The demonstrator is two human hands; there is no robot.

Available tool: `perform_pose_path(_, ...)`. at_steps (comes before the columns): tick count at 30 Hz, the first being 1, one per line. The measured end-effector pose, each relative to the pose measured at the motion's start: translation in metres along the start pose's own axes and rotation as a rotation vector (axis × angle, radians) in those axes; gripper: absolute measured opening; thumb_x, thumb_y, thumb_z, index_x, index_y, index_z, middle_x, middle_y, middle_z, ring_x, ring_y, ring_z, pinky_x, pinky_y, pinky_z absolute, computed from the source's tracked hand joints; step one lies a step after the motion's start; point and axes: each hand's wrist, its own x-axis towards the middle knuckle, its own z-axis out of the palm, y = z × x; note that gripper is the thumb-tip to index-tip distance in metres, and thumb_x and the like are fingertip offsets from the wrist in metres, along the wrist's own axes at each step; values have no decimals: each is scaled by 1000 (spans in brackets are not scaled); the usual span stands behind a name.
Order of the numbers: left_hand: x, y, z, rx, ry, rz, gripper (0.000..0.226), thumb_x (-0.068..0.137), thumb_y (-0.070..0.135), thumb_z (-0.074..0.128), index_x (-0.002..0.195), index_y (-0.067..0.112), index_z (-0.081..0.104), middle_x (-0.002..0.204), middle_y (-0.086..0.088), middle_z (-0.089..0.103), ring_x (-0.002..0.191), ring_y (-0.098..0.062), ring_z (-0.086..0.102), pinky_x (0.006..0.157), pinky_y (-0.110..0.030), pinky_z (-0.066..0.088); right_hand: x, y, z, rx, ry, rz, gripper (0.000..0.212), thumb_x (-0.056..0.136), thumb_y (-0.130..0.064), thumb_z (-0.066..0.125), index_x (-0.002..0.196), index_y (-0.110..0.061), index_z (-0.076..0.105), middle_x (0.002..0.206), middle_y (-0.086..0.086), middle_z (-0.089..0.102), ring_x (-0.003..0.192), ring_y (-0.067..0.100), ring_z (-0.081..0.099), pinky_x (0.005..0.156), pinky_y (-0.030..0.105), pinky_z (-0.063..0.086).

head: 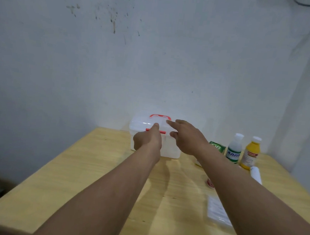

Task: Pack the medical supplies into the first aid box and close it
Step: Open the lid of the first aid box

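Observation:
A translucent white first aid box (170, 151) with a red handle (159, 116) and a red latch (162, 132) stands shut at the far edge of the wooden table (91, 177). My left hand (147, 138) rests on the box front, thumb on the latch. My right hand (187, 136) hovers over the lid's right side, fingers spread, index fingertip touching the lid. To the right stand a green carton (218, 147), a clear bottle with a blue-green label (234, 148) and a yellow bottle (250, 153).
A white tube (256, 175) lies beside the yellow bottle. A small red-and-white item (210, 183) and a flat clear packet (217, 211) lie partly hidden under my right forearm. A grey wall stands right behind the table.

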Motion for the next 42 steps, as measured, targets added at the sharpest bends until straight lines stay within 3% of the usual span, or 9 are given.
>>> perform_pose_path(6,9,5,-19,587,51,548,24,81,43,63,87,21,58,88,0,65,76,-18,58,65,-31,45,-3,1,4,102,37,35,54,103,-23,46,154,-22,29,161,4,25,147,18,26,110,33,32)
perform_pose_path(9,28,2,-29,699,165,749,48,76,58,69,100,21,49,103,-2,57,95,-22,51,69,-34,40,-8,3,6,192,-9,87,53,104,-18,42,153,-34,29,160,17,17,148,28,23,108,38,33)
perform_pose_path(12,48,2,-34,711,107,837,72,70,66,70,121,24,43,128,-6,48,118,-26,46,86,-39,46,-10,3,8,296,-34,139,55,105,-20,40,153,-41,24,143,25,36,128,28,45,88,33,38)
perform_pose_path(15,63,7,-42,745,-47,782,101,69,71,68,148,22,27,154,-6,32,138,-28,35,102,-43,39,-10,1,9,362,-15,167,54,105,-25,42,154,-39,24,138,18,43,106,25,55,82,27,34)
perform_pose_path(18,70,9,-48,801,-168,726,108,66,82,58,151,21,28,154,-5,38,139,-28,37,109,-47,37,-12,3,10,444,7,218,59,104,-30,45,156,-27,19,150,15,39,130,28,47,94,30,35)
perform_pose_path(25,54,15,-59,813,-29,831,99,70,82,55,146,22,38,147,-4,48,133,-29,45,101,-44,41,-20,0,5,568,25,261,70,101,-41,48,157,-23,11,158,10,33,142,28,36,106,34,32)
perform_pose_path(33,49,43,-44,665,-45,777,93,68,85,49,140,28,30,138,-7,52,126,-32,47,104,-50,38,-16,-8,-12,745,262,310,65,91,-59,55,144,-28,34,140,9,50,124,24,52,95,35,42)
perform_pose_path(37,51,62,-33,418,-107,633,58,91,55,45,140,26,33,142,-10,48,121,-30,49,95,-38,36,-6,-8,-26,845,329,343,67,87,-67,52,135,-22,36,120,5,54,111,22,55,87,33,41)
perform_pose_path(42,59,74,-27,220,-133,504,39,90,30,46,128,20,43,124,-6,52,99,-25,47,82,-35,35,9,-3,-29,910,327,364,60,88,-68,49,121,-18,43,100,-2,53,89,10,55,78,32,43)
